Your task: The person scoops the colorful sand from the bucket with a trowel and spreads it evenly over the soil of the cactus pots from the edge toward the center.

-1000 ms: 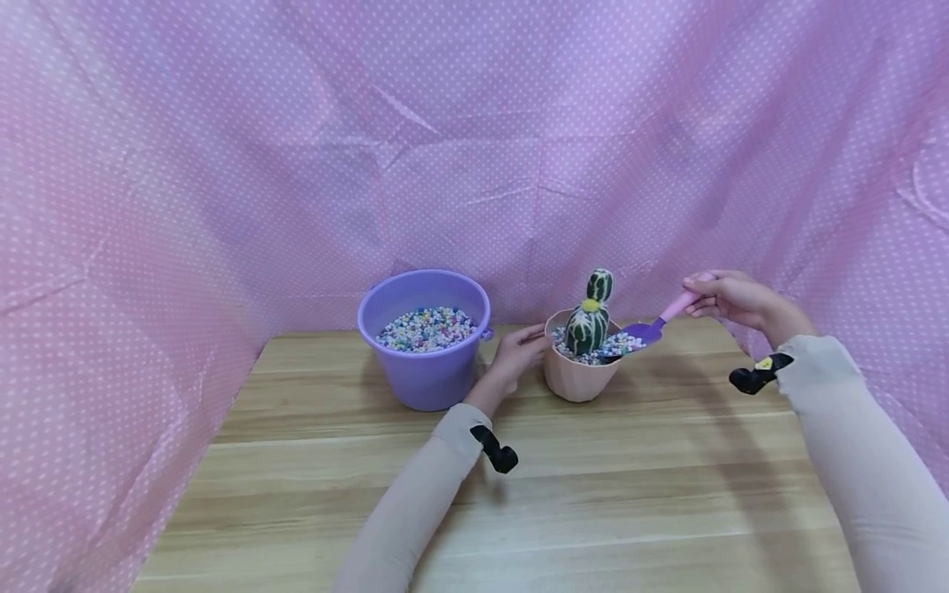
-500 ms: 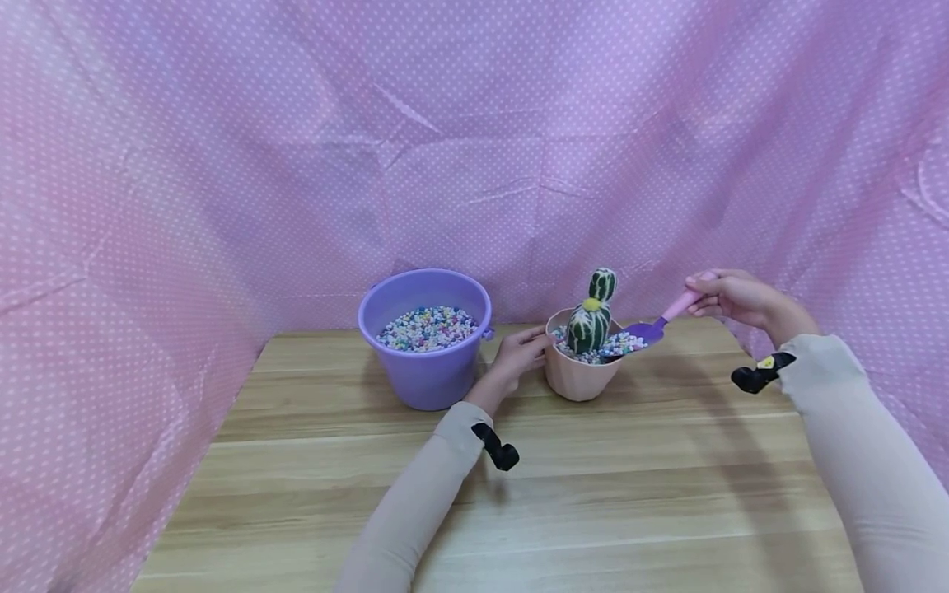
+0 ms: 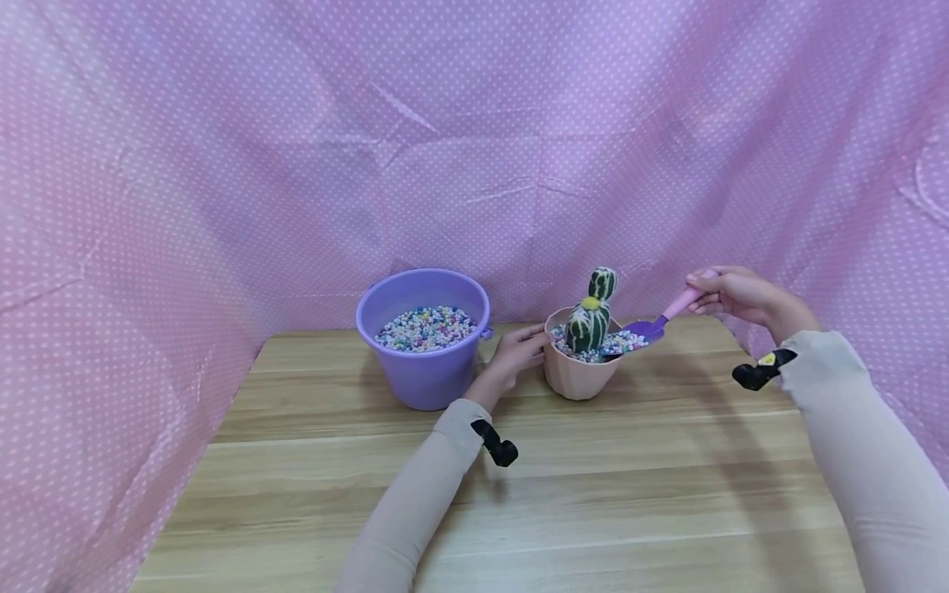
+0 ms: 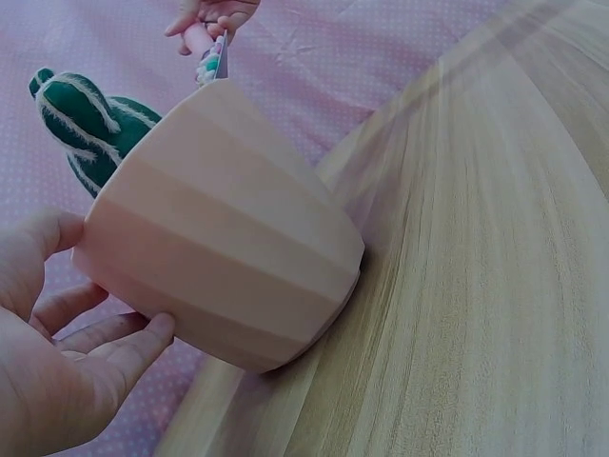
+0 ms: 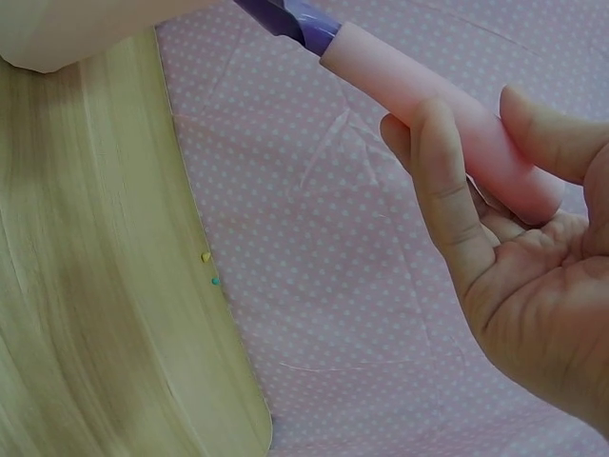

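A peach flowerpot (image 3: 580, 381) stands on the wooden table, partly filled with small multicoloured beads. Rising from the beads is a green artificial cactus (image 3: 588, 328) with white stripes and a yellow flower. The left hand (image 3: 519, 354) touches the pot's left side, and the left wrist view shows its thumb and fingers spread against the wall near the rim. The right hand (image 5: 533, 219) grips the pink handle of a small garden trowel (image 5: 409, 90). Its purple blade (image 3: 647, 330), loaded with beads, overlaps the pot's right rim, sloping down toward the cactus.
A purple bucket (image 3: 426, 383) holding many similar beads (image 3: 427, 328) stands left of the pot, close to the left forearm. Pink dotted cloth (image 3: 474, 148) hangs behind the table. Two loose beads (image 5: 206, 257) lie near the table's edge.
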`<state>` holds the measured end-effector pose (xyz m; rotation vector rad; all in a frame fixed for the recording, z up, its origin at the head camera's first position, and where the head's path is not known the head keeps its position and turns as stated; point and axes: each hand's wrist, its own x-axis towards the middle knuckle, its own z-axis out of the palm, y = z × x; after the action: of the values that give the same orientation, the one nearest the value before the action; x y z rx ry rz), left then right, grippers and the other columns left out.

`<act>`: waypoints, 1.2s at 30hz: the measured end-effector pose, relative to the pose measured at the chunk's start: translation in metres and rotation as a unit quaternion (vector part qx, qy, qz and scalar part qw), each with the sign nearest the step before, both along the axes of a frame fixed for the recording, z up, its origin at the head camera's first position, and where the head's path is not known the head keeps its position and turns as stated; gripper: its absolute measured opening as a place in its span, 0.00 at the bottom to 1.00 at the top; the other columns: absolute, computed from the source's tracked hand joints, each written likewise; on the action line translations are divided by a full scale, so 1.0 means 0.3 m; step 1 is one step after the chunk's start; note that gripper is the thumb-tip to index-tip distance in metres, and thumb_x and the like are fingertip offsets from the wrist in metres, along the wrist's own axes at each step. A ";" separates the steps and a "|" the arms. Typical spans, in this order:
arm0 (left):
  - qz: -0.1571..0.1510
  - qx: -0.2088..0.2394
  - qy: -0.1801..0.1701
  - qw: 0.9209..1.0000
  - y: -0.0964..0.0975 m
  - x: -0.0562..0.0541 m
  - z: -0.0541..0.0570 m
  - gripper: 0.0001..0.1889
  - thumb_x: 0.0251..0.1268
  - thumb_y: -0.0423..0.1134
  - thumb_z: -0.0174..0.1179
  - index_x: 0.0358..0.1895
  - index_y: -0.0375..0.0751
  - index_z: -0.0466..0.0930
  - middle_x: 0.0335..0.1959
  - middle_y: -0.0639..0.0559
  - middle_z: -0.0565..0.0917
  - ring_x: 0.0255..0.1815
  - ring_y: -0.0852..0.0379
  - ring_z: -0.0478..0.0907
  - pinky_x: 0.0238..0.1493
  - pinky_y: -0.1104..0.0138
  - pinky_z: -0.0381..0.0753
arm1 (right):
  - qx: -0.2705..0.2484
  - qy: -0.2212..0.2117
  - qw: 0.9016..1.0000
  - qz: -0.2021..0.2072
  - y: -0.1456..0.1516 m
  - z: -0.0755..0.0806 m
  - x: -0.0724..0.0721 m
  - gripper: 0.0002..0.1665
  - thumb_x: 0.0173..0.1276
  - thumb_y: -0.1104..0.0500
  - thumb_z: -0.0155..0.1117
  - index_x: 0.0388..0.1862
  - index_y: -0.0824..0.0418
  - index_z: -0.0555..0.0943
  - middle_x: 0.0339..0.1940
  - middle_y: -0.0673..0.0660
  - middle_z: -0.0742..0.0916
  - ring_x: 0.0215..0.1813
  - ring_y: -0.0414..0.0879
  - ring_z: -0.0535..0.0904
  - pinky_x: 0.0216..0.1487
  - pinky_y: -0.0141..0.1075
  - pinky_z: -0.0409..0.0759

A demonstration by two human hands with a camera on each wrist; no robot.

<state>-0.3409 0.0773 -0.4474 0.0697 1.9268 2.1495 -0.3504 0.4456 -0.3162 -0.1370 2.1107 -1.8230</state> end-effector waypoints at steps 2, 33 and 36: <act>0.002 0.000 0.003 1.000 0.000 0.002 0.001 0.22 0.69 0.41 0.64 0.65 0.41 0.81 0.63 0.43 0.83 0.63 0.48 0.82 0.63 0.58 0.84 | 0.005 0.002 1.000 0.002 0.000 0.003 0.001 0.14 0.81 0.66 0.49 0.39 0.56 0.82 0.30 0.54 0.90 0.33 0.44 0.88 0.40 0.31 0.88; 0.006 0.000 0.012 1.000 0.007 -0.004 -0.014 0.23 0.70 0.40 0.63 0.66 0.41 0.80 0.64 0.42 0.83 0.62 0.47 0.82 0.61 0.61 0.85 | -0.001 0.013 0.999 0.043 0.048 0.027 0.006 0.15 0.82 0.66 0.46 0.40 0.56 0.81 0.30 0.55 0.91 0.34 0.44 0.88 0.40 0.33 0.88; 0.005 -0.005 0.012 1.000 0.005 -0.008 -0.013 0.22 0.70 0.41 0.63 0.66 0.42 0.80 0.64 0.42 0.83 0.62 0.47 0.83 0.60 0.62 0.85 | -0.007 0.013 0.999 0.052 0.050 0.031 0.005 0.16 0.82 0.66 0.45 0.40 0.56 0.81 0.31 0.55 0.91 0.34 0.44 0.88 0.40 0.33 0.89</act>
<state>-0.3433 0.0789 -0.4514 0.0852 1.9534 2.1548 -0.3490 0.4605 -0.3070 -0.2714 2.0675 -1.7860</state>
